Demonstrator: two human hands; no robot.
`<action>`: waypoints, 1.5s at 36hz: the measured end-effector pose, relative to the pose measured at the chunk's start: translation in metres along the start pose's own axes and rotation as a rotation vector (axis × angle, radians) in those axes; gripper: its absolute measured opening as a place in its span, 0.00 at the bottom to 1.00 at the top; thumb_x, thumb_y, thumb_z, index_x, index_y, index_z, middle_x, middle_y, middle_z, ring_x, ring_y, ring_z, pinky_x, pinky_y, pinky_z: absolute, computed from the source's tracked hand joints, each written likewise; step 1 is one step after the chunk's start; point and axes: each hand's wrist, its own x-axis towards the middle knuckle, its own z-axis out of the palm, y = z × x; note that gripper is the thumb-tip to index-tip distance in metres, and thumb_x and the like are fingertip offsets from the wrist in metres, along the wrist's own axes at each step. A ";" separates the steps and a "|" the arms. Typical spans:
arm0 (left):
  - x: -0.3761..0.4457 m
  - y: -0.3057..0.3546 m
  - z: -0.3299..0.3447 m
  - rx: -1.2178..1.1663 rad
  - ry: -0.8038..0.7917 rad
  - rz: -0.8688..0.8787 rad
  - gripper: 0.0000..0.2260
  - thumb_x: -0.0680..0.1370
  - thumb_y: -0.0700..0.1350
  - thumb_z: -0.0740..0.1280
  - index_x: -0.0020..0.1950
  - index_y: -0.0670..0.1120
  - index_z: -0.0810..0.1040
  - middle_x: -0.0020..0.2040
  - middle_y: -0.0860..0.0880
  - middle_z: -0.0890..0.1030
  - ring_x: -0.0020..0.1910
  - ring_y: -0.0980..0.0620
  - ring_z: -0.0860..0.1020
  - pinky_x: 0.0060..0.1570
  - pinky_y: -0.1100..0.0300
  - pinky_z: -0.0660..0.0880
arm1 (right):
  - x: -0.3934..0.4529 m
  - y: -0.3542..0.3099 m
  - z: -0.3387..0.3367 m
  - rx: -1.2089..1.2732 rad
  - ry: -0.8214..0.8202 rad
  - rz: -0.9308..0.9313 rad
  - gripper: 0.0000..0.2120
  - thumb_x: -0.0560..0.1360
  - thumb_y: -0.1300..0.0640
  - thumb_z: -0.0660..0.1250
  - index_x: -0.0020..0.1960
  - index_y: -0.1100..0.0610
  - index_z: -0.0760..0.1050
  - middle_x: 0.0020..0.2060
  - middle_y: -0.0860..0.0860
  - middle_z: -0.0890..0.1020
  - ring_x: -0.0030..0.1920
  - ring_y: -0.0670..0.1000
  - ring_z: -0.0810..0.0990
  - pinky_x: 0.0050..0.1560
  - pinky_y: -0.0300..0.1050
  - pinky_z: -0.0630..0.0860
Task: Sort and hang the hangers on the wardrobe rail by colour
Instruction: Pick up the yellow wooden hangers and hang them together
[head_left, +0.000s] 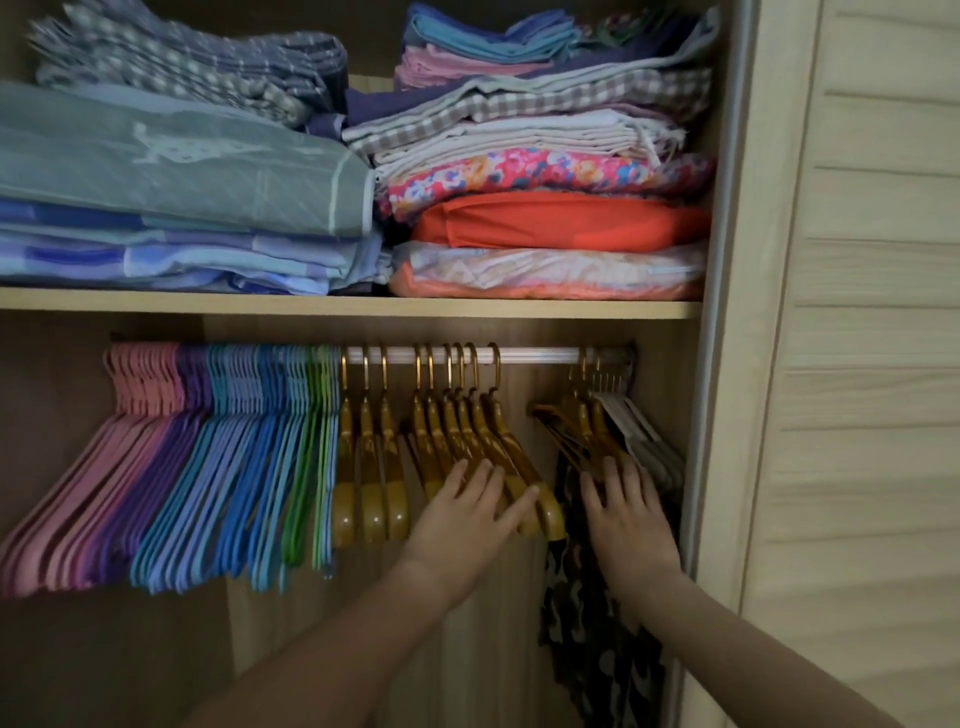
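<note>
On the white wardrobe rail (535, 355) the hangers run in colour blocks from the left: pink hangers (104, 467), purple hangers (171, 462), blue hangers (249, 467), green hangers (306, 457). Golden-yellow hangers (371, 467) fill the middle, spaced apart. A second golden cluster (582, 421) hangs at the rail's right end beside grey-white hangers (644, 436). My left hand (467, 514) lies with straight fingers against the arms of the middle golden hangers. My right hand (623, 514) touches the right golden cluster with spread fingers.
A shelf (343, 304) above the rail carries stacks of folded fabric (545, 208). A dark patterned garment (587, 623) hangs below the right cluster. The louvred wardrobe door (857, 364) stands at the right. A bare stretch of rail separates the two golden groups.
</note>
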 end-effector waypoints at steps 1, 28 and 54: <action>0.000 -0.002 0.002 0.013 -0.012 0.006 0.48 0.80 0.49 0.69 0.82 0.48 0.32 0.83 0.35 0.50 0.82 0.36 0.49 0.79 0.37 0.46 | 0.000 0.003 -0.001 -0.057 -0.034 -0.018 0.45 0.79 0.48 0.66 0.82 0.59 0.40 0.80 0.65 0.46 0.80 0.68 0.44 0.79 0.65 0.42; -0.042 -0.053 0.013 0.001 -0.205 -0.221 0.32 0.85 0.40 0.58 0.83 0.39 0.43 0.82 0.36 0.51 0.82 0.33 0.48 0.78 0.43 0.59 | 0.018 0.000 -0.057 1.063 0.103 0.227 0.23 0.83 0.63 0.61 0.77 0.53 0.67 0.71 0.55 0.73 0.71 0.54 0.72 0.65 0.42 0.68; -0.056 -0.021 -0.017 -0.371 -0.050 -0.248 0.39 0.81 0.45 0.61 0.84 0.46 0.38 0.84 0.47 0.43 0.83 0.47 0.38 0.80 0.48 0.36 | -0.039 -0.028 -0.054 1.044 0.142 0.270 0.19 0.83 0.64 0.61 0.73 0.55 0.72 0.63 0.54 0.78 0.57 0.48 0.78 0.59 0.38 0.73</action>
